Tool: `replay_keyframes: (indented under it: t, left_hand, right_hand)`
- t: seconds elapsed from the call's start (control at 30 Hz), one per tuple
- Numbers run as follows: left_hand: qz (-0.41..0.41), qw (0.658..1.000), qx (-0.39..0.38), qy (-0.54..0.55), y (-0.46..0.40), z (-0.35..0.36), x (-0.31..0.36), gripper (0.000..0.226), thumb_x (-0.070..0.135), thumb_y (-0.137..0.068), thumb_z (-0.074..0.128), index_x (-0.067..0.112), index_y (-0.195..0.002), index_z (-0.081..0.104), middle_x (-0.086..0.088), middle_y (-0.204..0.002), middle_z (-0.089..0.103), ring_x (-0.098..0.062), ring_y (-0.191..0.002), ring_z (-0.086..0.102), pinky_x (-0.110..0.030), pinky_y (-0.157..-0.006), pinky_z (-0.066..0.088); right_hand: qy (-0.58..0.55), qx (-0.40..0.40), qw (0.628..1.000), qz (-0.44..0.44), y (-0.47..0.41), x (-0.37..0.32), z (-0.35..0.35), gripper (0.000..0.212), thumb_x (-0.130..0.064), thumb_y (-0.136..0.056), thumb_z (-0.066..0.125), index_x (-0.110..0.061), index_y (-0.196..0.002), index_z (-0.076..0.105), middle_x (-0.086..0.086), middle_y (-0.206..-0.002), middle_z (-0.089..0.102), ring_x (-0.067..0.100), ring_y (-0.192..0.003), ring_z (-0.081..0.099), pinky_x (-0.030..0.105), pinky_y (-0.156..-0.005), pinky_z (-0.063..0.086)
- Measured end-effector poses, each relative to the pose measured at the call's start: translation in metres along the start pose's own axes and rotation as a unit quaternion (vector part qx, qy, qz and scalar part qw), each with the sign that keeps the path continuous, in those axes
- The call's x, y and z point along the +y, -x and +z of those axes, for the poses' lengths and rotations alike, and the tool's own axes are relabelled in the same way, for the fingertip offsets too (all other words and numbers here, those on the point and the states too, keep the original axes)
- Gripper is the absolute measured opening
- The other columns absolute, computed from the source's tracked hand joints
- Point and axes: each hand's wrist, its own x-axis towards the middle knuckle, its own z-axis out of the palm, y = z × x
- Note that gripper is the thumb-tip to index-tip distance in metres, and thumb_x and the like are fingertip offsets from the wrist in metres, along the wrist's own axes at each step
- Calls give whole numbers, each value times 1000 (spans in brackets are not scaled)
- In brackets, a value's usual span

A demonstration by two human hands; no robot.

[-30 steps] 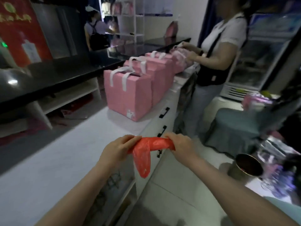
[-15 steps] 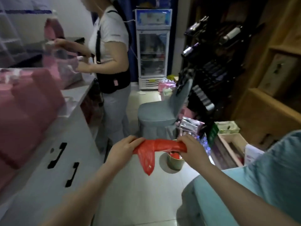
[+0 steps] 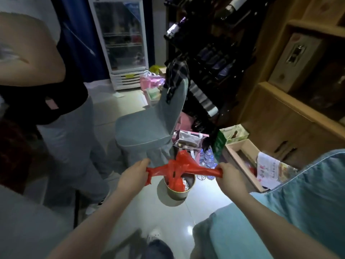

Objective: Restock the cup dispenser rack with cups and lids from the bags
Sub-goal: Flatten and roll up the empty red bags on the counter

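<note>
A crumpled red plastic bag (image 3: 179,168) is stretched between both my hands at waist height. My left hand (image 3: 133,176) grips its left end and my right hand (image 3: 230,177) grips its right end. The bag's loose middle bunches up and hangs down over a small round metal bin (image 3: 178,191) on the floor, which holds more red plastic. No cups, lids or dispenser rack show in this view.
Another person (image 3: 61,113) stands close on the left. A grey covered chair (image 3: 149,126) stands behind the bin, and a second blue-grey chair (image 3: 280,212) is at my right. Wine racks (image 3: 214,53), wooden shelves, floor boxes (image 3: 248,159) and a glass fridge (image 3: 121,42) crowd the far side.
My view has swung right from the counter with pink gift bags to the floor and the bin. My hands have pulled further apart, stretching the red bag over the bin.
</note>
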Motion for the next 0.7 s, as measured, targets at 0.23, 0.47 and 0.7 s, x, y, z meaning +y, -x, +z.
replay_keyframes:
  t: [0.23,0.47,0.7]
  left_hand:
    - [-52,995,-64,54,-147,38,-22,23,23,-89,56,20,-111,51,-4,-109,65,-29,-100,61,-34,-79,46]
    - [-164,966,-107,171,-232,78,-15,22,22,-80,71,25,-92,54,9,-71,59,-10,-62,55,-21,-63,39]
    - [-220,933,-166,230,-288,144,-12,22,26,-79,72,23,-91,53,11,-66,60,-12,-56,61,-23,-51,47]
  right_hand:
    - [-44,-30,992,117,-119,6,45,15,-10,-79,64,-17,-90,58,5,-82,64,29,-81,59,32,-64,41]
    - [-78,-90,977,177,-200,24,85,22,-13,-74,67,-21,-71,47,-3,-65,51,26,-69,51,31,-58,25]
    - [-116,-177,960,182,-270,48,150,20,-26,-77,74,-25,-80,54,-6,-74,58,21,-76,55,25,-62,28]
